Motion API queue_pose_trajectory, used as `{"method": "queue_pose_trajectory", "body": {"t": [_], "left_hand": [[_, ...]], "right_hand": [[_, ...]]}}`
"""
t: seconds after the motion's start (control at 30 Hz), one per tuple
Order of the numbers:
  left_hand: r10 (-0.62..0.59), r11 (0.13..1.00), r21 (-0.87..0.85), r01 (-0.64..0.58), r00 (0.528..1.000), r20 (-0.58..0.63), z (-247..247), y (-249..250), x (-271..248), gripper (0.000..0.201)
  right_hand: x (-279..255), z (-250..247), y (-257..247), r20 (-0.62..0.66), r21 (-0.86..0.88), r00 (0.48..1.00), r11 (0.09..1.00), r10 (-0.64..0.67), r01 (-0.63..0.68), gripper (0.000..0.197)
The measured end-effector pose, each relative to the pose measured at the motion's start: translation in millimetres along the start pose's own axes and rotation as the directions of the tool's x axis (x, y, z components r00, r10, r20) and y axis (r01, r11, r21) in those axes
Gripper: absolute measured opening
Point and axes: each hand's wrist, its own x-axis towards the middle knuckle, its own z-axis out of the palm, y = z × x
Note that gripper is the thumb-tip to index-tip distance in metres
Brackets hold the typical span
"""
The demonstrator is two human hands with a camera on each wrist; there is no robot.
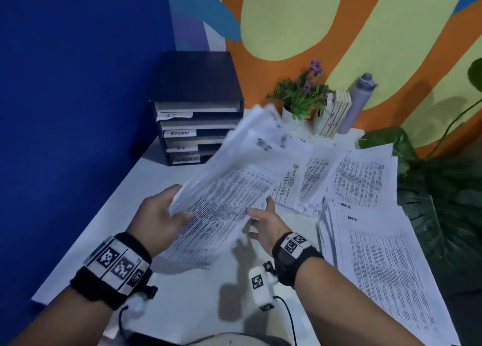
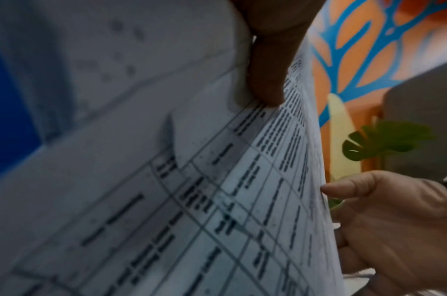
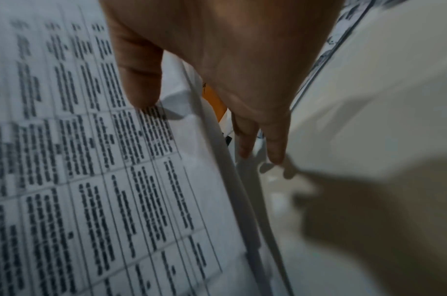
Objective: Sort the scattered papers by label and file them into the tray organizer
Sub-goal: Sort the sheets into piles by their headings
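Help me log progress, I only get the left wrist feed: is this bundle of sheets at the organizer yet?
Observer: No. The bundle is lifted above the table, in front of the tray organizer.
Operator: Can you read its labels?
Observer: Top label says IT, the second label ADMIN; the lower ones are blurred.
Operator: Any papers left out?
Observer: Yes, loose sheets lie spread at the right.
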Motion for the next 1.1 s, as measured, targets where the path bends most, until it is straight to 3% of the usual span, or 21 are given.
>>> {"method": "queue_pose_trajectory", "body": {"t": [0.13, 0.3, 0.33, 0.43, 0.47, 0.57, 0.77, 0.97, 1.03, 1.1], "left_hand": [[0.093, 0.996, -0.015, -0.093, 0.995, -0.030, -14, 9, 15, 0.031], [-0.053, 0.977, -0.210, 0.030, 0.993, -0.103, -13, -12, 35, 0.045], [-0.081, 0.965, -0.258, 0.051, 0.991, -0.109, -9, -17, 37, 0.045], [-0.159, 0.931, -0.351, 0.098, 0.976, -0.151, 6, -29, 43, 0.039], [-0.178, 0.929, -0.353, 0.109, 0.970, -0.168, 11, -32, 45, 0.037], [-0.232, 0.921, -0.357, 0.157, 0.956, -0.177, 18, -43, 49, 0.030], [-0.360, 0.891, -0.353, 0.287, 0.918, -0.163, 17, -70, 49, 0.023], [-0.339, 0.868, -0.444, 0.223, 0.919, -0.200, 26, -58, 43, 0.024], [-0.324, 0.862, -0.470, 0.191, 0.920, -0.220, 26, -53, 48, 0.018], [-0.312, 0.855, -0.490, 0.169, 0.923, -0.227, 23, -51, 51, 0.017]], "right_hand": [[4, 13, -5, -0.013, 0.114, 0.998, 0.991, -0.063, 0.064, 0.111], [2, 19, -38, -0.086, 0.181, 0.964, 0.947, -0.253, 0.265, 0.127], [1, 18, -44, -0.105, 0.137, 0.945, 0.937, -0.309, 0.322, 0.120], [-2, 25, -56, -0.124, -0.040, 0.869, 0.877, -0.479, 0.478, 0.073], [-4, 28, -57, -0.150, -0.069, 0.854, 0.867, -0.498, 0.494, 0.070], [-11, 30, -52, -0.135, -0.147, 0.829, 0.838, -0.543, 0.526, 0.087], [-10, 14, -30, 0.020, -0.211, 0.859, 0.837, -0.512, 0.505, 0.067], [3, 25, -26, -0.093, -0.138, 0.884, 0.885, -0.458, 0.444, 0.065], [0, 32, -33, -0.147, -0.095, 0.867, 0.879, -0.476, 0.467, 0.054], [-5, 35, -41, -0.156, -0.067, 0.838, 0.852, -0.523, 0.519, 0.055]]}}
